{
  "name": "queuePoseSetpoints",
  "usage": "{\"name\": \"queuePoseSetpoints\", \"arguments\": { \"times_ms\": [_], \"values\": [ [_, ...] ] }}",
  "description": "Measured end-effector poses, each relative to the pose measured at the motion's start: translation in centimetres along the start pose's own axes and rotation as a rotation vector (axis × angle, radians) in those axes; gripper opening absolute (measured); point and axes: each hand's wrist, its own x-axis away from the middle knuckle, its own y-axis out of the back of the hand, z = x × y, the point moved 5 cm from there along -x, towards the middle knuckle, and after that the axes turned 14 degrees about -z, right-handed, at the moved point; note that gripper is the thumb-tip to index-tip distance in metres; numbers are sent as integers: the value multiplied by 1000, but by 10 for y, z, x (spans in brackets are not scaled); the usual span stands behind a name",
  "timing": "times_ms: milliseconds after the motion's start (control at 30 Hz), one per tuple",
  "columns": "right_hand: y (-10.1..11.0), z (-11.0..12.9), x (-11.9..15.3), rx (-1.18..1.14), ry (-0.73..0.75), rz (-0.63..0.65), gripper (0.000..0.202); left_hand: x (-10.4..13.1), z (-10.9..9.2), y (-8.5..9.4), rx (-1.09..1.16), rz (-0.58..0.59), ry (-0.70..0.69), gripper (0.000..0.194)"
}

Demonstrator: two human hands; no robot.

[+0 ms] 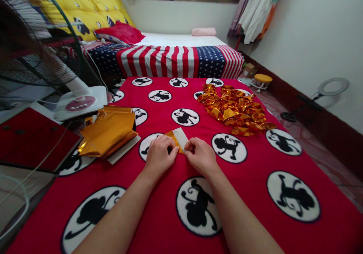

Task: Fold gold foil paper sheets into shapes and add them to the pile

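Both hands are on a small sheet of gold foil paper (179,136) lying on the red cloth, part gold and part folded over to its pale back. My left hand (162,151) has its fingers closed on the sheet's left part, thumb near the gold face. Against the sheet's right edge, my right hand (200,155) pinches the pale part between thumb and curled fingers. To the left rests a stack of gold foil sheets (110,131). Farther off on the right lies a pile of folded gold foil pieces (232,108).
The red cloth (244,193) carries round monkey prints. A fan (79,98) stands at the left beside a red box (31,136). Beyond are a bed (170,59), a yellow stool (262,79) and a ring light on a stand (333,87).
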Motion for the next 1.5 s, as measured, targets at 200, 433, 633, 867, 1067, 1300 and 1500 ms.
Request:
{"name": "queuePoseSetpoints", "arguments": {
  "times_ms": [200,433,633,867,1067,1300,1500],
  "values": [
    [0,0,0,9,-12,6,7,2,-3,-1,-81,35,-1,19],
    [-1,-1,-1,-2,-6,-3,7,2,-5,0,-102,27,15,19],
    [-1,-2,-1,1,6,-5,7,1,-6,0,-115,23,9,20],
    [0,-1,0,-28,4,30,14,2,-5,0,-104,4,3,20],
    [2,0,-1,-56,8,52,12,2,-5,-1,-106,25,19,20],
    [1,5,-1,10,-19,32,10,1,-6,1,-103,6,10,20],
    [-1,4,0,52,-10,-6,11,2,-4,-1,-98,17,14,20]
  ]
}}
